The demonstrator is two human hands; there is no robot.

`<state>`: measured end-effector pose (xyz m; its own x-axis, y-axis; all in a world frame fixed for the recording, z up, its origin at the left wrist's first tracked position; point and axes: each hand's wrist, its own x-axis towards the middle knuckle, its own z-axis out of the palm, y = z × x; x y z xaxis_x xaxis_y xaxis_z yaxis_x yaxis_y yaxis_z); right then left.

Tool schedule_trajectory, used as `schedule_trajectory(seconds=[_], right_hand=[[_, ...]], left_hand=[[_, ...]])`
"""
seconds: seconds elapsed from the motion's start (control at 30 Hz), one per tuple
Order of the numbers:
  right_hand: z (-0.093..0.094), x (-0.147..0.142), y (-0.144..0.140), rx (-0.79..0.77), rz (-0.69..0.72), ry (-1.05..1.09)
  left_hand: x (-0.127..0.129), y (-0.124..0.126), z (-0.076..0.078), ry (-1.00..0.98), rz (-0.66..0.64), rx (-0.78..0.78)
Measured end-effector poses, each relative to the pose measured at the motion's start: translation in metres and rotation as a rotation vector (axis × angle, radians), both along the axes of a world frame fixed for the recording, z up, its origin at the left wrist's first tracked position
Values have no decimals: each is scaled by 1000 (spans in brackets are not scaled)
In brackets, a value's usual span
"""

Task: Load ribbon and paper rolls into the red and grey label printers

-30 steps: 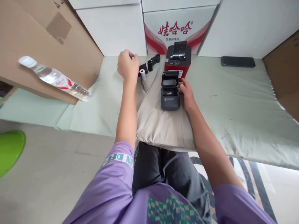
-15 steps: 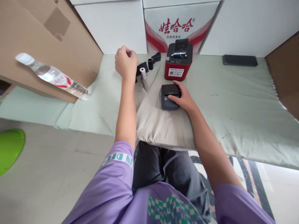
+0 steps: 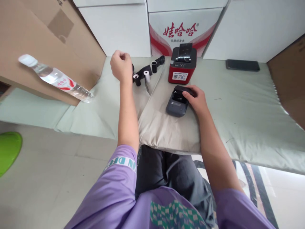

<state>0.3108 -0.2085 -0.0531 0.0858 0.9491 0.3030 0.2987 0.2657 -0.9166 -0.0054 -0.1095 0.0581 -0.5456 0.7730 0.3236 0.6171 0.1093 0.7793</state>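
lid now shut on small grey printer [image 3: 177, 103], printer turned a bit. right hand [image 3: 196, 98] holds its top. left hand [image 3: 120, 65] curled in fist, grip unclear, moved away from paper rolls [image 3: 141, 76].

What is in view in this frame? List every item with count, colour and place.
Small printer: 1, dark grey, on the beige cushion, under the right hand.
Red printer: 1, red with black top, behind the small printer.
Rolls: 3 visible, one white and two black, left of the red printer.
Cushion: 1, beige, centre.
Mat: 1, pale green, under the cushion.
Phone: 1, black, far right on the mat.
Water bottle: 1, clear with a red label, on its side at left.
Printed carton: 1, white and red, at the back.
Cardboard: brown, at left.
Left hand: closed fist, raised near the rolls; contents not visible.
Right hand: gripping the small printer.
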Motion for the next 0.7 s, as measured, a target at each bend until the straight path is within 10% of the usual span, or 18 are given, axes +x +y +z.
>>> schedule_trajectory(seconds=[0.3, 0.47, 0.7], right_hand=[[5, 1, 0, -22, 23, -2], [5, 8, 2, -3, -3, -25], [5, 0, 3, -10, 9, 15]], left_hand=[[-54, 28, -56, -216, 179, -37], [-57, 44, -90, -461, 5, 37], [-53, 45, -111, -188, -138, -113]])
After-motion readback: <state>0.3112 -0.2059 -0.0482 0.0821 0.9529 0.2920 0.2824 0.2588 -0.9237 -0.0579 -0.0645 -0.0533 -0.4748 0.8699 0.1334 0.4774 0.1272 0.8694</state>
